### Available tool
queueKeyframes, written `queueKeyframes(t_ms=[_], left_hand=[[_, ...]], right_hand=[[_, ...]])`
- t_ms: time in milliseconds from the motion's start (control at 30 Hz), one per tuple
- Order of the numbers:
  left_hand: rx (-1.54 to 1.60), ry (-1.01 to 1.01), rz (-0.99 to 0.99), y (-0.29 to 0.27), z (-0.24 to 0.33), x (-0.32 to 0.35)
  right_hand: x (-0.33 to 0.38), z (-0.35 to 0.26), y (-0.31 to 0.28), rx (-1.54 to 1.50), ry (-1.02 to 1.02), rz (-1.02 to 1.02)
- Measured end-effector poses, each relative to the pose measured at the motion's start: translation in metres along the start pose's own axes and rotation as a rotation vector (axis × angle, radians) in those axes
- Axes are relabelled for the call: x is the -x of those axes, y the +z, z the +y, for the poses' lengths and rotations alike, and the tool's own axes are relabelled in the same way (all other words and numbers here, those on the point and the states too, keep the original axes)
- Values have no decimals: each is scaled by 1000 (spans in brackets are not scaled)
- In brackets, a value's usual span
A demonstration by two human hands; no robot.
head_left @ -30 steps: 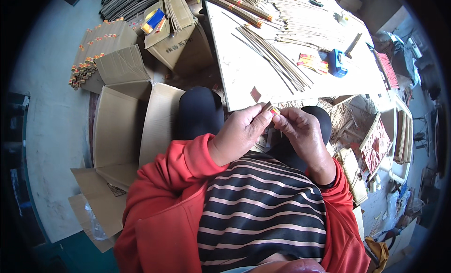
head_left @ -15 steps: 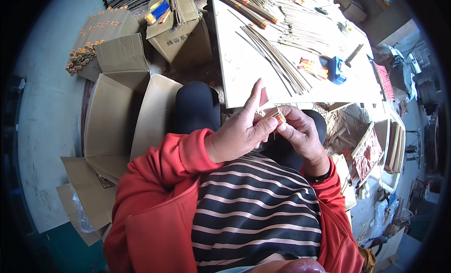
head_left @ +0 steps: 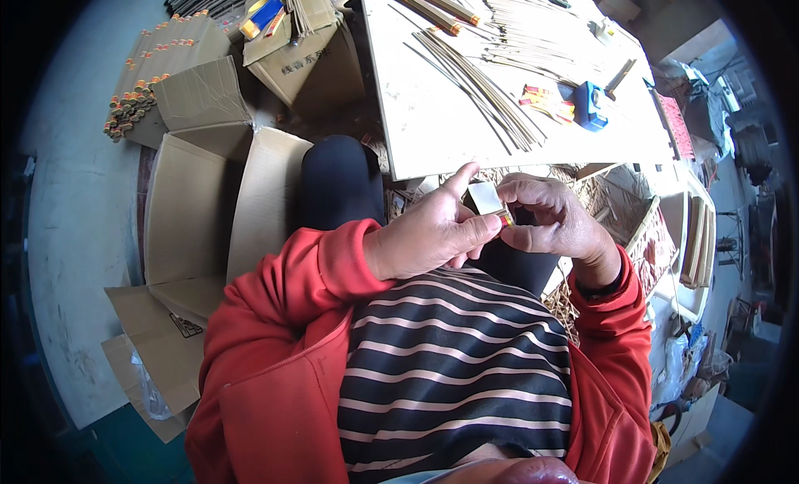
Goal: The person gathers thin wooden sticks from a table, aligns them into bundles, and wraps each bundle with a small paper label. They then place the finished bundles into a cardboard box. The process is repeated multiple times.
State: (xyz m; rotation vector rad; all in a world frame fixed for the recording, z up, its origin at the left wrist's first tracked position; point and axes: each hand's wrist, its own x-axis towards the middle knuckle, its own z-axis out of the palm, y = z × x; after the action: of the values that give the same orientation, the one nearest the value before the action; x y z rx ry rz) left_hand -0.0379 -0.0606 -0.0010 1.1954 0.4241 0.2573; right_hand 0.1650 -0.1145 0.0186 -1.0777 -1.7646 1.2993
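Table (head_left: 433, 126) ahead of lap; stick bundle (head_left: 487, 93) on it, tape dispenser (head_left: 589, 105) to its right. Open carton (head_left: 208, 209) on floor, left.

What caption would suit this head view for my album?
Both hands, left and right, pinch a small white paper slip above the lap, before a white table strewn with thin sticks.

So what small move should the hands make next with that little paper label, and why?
Probably press the label down and around: both the left hand and the right hand pinch it at its lower edge, above the lap, with its pale upper part standing free.
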Motion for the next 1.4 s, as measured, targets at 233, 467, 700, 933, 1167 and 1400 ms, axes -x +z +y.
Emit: queueKeyframes(t_ms=[233, 467, 700, 933, 1167, 1400], left_hand=[[175, -56, -11, -3, -7, 0], [339, -135, -72, -8, -1, 3], [367, -86, -54, -8, 1, 4], [364, -58, -124, -12, 7, 0], [479, -92, -46, -7, 12, 0], [540, -80, -136, -16, 7, -2]], right_hand=[[-6, -14, -2, 224, -114, -40], [-7, -27, 7, 540, -315, 80], [-6, -34, 18, 884, -476, 209], [-6, -31, 19, 1072, -654, 255], [-10, -25, 21, 1046, -765, 279], [-14, -17, 15, 1005, -863, 266]])
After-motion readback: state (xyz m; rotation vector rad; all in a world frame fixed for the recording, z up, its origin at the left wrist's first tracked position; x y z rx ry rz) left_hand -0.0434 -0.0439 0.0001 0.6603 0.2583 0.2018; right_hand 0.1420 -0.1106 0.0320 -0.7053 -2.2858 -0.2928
